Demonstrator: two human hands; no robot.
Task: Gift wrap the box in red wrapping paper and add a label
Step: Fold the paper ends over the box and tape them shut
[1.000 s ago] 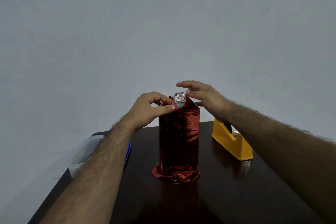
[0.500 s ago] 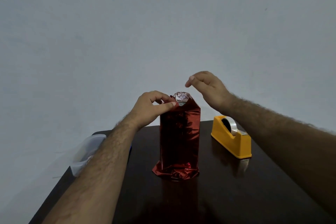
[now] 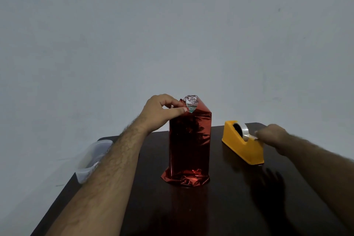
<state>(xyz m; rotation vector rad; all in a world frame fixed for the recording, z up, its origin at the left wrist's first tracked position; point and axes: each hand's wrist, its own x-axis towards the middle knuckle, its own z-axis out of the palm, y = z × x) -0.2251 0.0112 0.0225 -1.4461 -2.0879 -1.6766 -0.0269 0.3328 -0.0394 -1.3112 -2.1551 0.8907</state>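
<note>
A tall box wrapped in shiny red paper (image 3: 189,145) stands upright in the middle of the dark table (image 3: 210,207). Its top paper is folded over, with the silver underside showing at the peak. My left hand (image 3: 162,111) pinches that folded flap at the box's top left corner. My right hand (image 3: 272,134) is blurred at the yellow tape dispenser (image 3: 243,147), fingers at the free end of the clear tape by the cutter. Crumpled red paper spreads around the box's base.
A clear plastic container (image 3: 90,161) sits at the table's left edge, partly hidden by my left forearm. A plain grey wall stands close behind the table's far edge.
My right hand left the top of the box and swung down and right to the tape dispenser. My left hand kept its pinch on the top flap.
</note>
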